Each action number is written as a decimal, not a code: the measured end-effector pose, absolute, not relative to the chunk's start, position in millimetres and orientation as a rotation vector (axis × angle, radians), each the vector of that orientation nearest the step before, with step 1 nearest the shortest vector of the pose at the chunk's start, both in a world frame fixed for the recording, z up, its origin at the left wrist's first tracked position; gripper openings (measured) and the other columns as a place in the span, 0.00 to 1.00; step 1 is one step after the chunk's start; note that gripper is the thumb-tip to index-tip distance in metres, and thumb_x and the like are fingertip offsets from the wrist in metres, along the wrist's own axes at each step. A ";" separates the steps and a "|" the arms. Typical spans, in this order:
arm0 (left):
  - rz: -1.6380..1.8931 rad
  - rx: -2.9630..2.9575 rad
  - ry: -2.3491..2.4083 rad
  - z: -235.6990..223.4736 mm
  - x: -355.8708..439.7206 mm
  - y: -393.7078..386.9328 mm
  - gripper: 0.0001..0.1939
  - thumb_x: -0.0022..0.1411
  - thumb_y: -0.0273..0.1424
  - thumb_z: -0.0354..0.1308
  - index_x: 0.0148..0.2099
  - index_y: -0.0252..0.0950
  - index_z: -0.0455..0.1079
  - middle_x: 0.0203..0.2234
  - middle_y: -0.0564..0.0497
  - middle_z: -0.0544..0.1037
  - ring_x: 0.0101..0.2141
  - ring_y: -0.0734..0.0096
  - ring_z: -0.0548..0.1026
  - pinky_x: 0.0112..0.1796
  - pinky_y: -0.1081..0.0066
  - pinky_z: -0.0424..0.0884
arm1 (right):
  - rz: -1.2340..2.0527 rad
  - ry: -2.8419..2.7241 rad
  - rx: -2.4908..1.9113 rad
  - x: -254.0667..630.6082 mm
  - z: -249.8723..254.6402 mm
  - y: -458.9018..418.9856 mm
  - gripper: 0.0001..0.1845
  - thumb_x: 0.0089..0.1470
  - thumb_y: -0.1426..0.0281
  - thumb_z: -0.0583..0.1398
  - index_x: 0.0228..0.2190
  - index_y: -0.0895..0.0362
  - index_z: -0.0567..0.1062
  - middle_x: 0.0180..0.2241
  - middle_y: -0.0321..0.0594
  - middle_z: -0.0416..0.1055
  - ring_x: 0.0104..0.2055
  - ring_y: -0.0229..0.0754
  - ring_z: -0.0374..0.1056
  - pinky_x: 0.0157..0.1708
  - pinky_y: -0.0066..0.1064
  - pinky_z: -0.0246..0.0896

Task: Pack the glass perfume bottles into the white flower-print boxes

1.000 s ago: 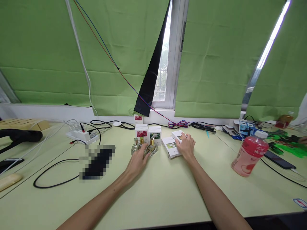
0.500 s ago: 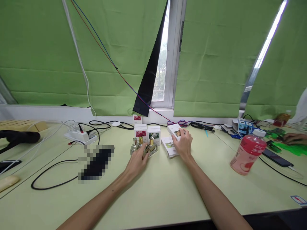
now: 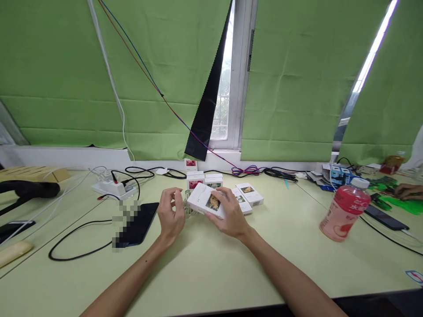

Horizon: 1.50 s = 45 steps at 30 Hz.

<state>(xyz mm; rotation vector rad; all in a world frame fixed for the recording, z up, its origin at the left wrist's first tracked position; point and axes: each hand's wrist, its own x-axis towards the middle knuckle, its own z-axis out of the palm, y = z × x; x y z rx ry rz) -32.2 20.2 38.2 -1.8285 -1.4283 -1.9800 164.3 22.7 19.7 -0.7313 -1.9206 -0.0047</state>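
My right hand [image 3: 233, 215] grips a white carton [image 3: 206, 200] with a yellow-flower picture, raised and tilted over the table. Just left of the carton, my left hand [image 3: 171, 215] is held up with fingers loosely curled and a gap between them; nothing shows in it. Small glass bottles [image 3: 187, 209] are mostly hidden behind the lifted carton. Behind them stand a box with a red-flower picture [image 3: 195, 180] and a box with a white-flower picture [image 3: 214, 180]. To the right lie a white-flower carton [image 3: 243, 203] and another yellow-flower carton [image 3: 250, 193].
A dark phone [image 3: 143, 224] with a black cable lies on the left, near a white power strip [image 3: 114, 188]. A pink drink bottle [image 3: 345, 211] stands at right. Beyond it are another phone [image 3: 385, 217] and another person's hand [image 3: 410, 192] by green material.
My right hand has brought a carton left and toward me, over the bottles. My left hand has come off the bottles and moved left. Another yellow-flower carton now shows at right.
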 end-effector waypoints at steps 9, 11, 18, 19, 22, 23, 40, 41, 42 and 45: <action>-1.717 -2.195 -1.408 36.3 -40.5 27.8 0.13 0.66 0.37 0.54 0.31 0.36 0.69 0.25 0.53 0.75 0.26 0.74 0.70 0.30 0.74 0.68 | 0.289 -2.218 -0.651 167.2 14.8 17.0 0.41 0.50 0.60 0.67 0.61 0.53 0.60 0.56 0.50 0.61 0.58 0.53 0.61 0.57 0.47 0.61; -1.611 -2.348 -1.387 35.1 -37.7 26.3 0.14 0.67 0.37 0.54 0.31 0.36 0.70 0.25 0.53 0.76 0.26 0.73 0.71 0.31 0.73 0.68 | 0.376 -2.257 -0.679 166.9 14.1 16.4 0.47 0.49 0.60 0.68 0.64 0.53 0.55 0.57 0.50 0.61 0.58 0.53 0.61 0.57 0.47 0.61; -1.323 -2.699 -1.280 31.4 -28.4 21.5 0.14 0.69 0.37 0.51 0.35 0.37 0.73 0.29 0.51 0.79 0.31 0.70 0.75 0.35 0.72 0.70 | 0.531 -2.282 -0.666 167.3 10.8 19.5 0.54 0.46 0.59 0.70 0.66 0.54 0.50 0.61 0.51 0.58 0.63 0.54 0.57 0.62 0.48 0.55; -1.291 -2.739 -1.262 31.2 -28.1 21.4 0.14 0.69 0.37 0.51 0.35 0.37 0.73 0.29 0.51 0.79 0.31 0.70 0.75 0.36 0.72 0.70 | 0.548 -2.276 -0.653 167.6 10.8 19.9 0.54 0.45 0.59 0.70 0.66 0.54 0.50 0.62 0.51 0.58 0.63 0.53 0.57 0.62 0.48 0.54; -1.215 -2.828 -1.224 30.7 -27.9 21.4 0.12 0.69 0.37 0.52 0.38 0.37 0.72 0.31 0.51 0.79 0.33 0.70 0.76 0.37 0.72 0.70 | 0.587 -2.263 -0.630 169.6 12.2 20.9 0.53 0.46 0.59 0.70 0.65 0.55 0.51 0.62 0.51 0.59 0.63 0.52 0.58 0.62 0.47 0.55; -1.198 -2.846 -1.219 30.6 -28.0 21.4 0.11 0.69 0.37 0.52 0.39 0.37 0.72 0.33 0.51 0.79 0.35 0.69 0.76 0.38 0.72 0.70 | 0.593 -2.256 -0.635 170.8 12.9 21.5 0.51 0.47 0.59 0.69 0.65 0.55 0.52 0.61 0.51 0.60 0.62 0.52 0.58 0.61 0.47 0.56; -0.576 -3.093 -1.263 34.1 -25.1 6.4 0.34 0.53 0.49 0.64 0.60 0.44 0.66 0.54 0.44 0.71 0.49 0.53 0.74 0.47 0.60 0.71 | 0.277 -1.898 -0.842 175.1 -0.1 53.6 0.28 0.62 0.72 0.53 0.62 0.52 0.60 0.51 0.49 0.67 0.34 0.39 0.69 0.36 0.36 0.71; -0.550 -3.100 -1.255 33.0 -25.2 6.4 0.36 0.53 0.49 0.65 0.61 0.45 0.65 0.55 0.44 0.71 0.51 0.51 0.73 0.49 0.59 0.70 | 0.290 -1.922 -0.850 175.1 0.0 53.8 0.29 0.62 0.72 0.53 0.64 0.50 0.58 0.53 0.49 0.66 0.33 0.39 0.69 0.36 0.37 0.71; -0.534 -3.104 -1.241 31.9 -25.4 6.5 0.37 0.52 0.49 0.65 0.62 0.45 0.64 0.55 0.45 0.71 0.52 0.51 0.72 0.51 0.58 0.69 | 0.302 -1.946 -0.857 175.0 0.1 53.9 0.31 0.63 0.72 0.53 0.65 0.49 0.56 0.55 0.49 0.65 0.33 0.38 0.69 0.37 0.37 0.71; -0.531 -3.107 -1.217 29.6 -25.6 7.0 0.37 0.52 0.46 0.66 0.63 0.46 0.64 0.55 0.46 0.72 0.54 0.50 0.70 0.54 0.57 0.66 | 0.326 -2.002 -0.856 174.4 0.0 54.5 0.34 0.63 0.73 0.52 0.67 0.46 0.51 0.58 0.48 0.64 0.35 0.39 0.70 0.43 0.40 0.70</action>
